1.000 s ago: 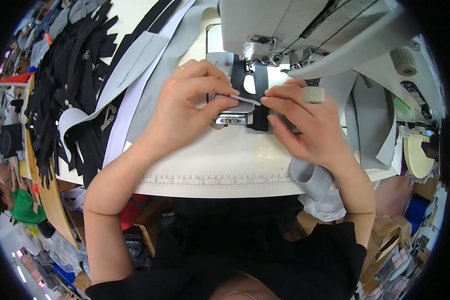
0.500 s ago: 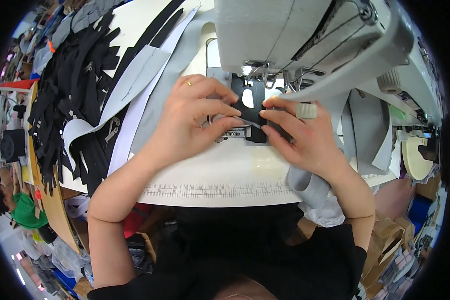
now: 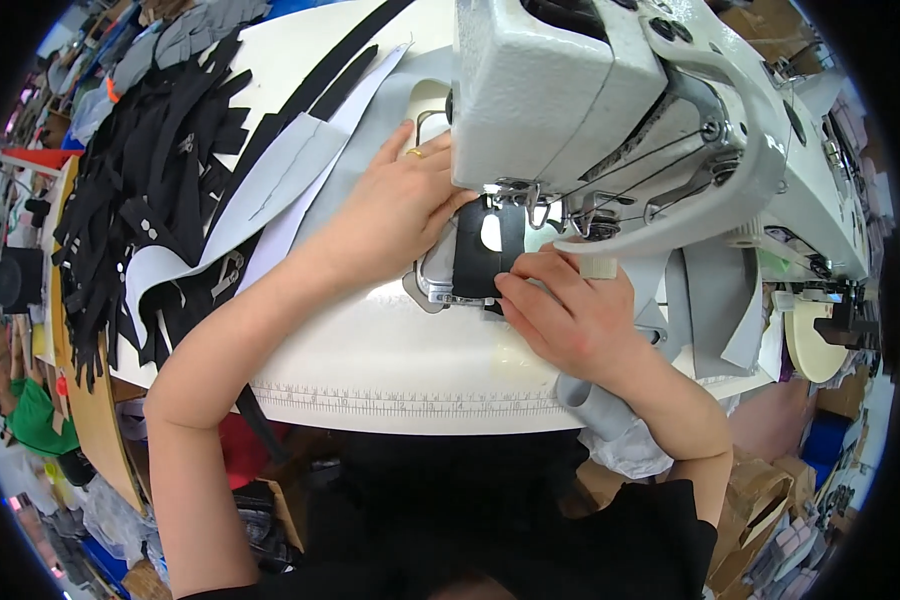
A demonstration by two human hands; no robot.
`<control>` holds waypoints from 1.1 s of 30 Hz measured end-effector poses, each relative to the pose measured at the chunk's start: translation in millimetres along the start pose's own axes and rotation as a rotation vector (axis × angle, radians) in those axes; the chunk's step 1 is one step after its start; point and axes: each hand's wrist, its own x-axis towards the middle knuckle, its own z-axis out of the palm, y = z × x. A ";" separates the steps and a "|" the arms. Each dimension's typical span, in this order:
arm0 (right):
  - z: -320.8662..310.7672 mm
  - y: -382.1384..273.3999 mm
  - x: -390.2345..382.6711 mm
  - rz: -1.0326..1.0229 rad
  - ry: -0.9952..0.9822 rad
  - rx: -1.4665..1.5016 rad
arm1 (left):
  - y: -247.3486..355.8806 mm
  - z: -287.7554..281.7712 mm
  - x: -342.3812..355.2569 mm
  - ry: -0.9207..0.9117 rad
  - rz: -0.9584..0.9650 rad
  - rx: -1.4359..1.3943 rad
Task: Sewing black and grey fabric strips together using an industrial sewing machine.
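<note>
My left hand (image 3: 405, 205) reaches beside the sewing machine head (image 3: 530, 100), with outer fingers stretched out and its other fingertips partly hidden behind the head; its thumb lies near the presser foot (image 3: 490, 200). A black fabric strip (image 3: 478, 272) with a pale oval patch lies under the foot, on a metal plate (image 3: 430, 285). My right hand (image 3: 565, 315) has bent fingers pinched at the strip’s right edge, below the curved white guard (image 3: 690, 225). A rolled grey strip (image 3: 585, 400) hangs below it.
Black strips (image 3: 150, 150), pale grey pieces (image 3: 270, 170) and a white strip cover the left of the white table (image 3: 400, 370). Grey fabric (image 3: 710, 310) lies at the right. A co-worker in green (image 3: 40, 415) is at far left, beside a wooden bench.
My left hand has moved up toward the machine head and away from the small pale strip it pinched. My right hand has shifted down along the black strip. The camera view has shifted.
</note>
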 end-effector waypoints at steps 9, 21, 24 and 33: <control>5.5 -0.6 7.5 0.084 -0.005 0.066 | -7.8 5.0 15.5 0.015 -0.007 0.196; -8.2 2.3 -0.8 0.204 -0.033 0.347 | -15.0 13.3 9.1 0.147 -0.077 -0.326; -7.5 -11.1 6.0 0.137 -0.004 0.193 | -12.2 12.6 9.2 0.181 -0.030 -0.304; -8.1 -4.8 1.2 0.165 0.076 0.085 | 15.0 -9.9 -31.1 0.098 -0.028 -0.238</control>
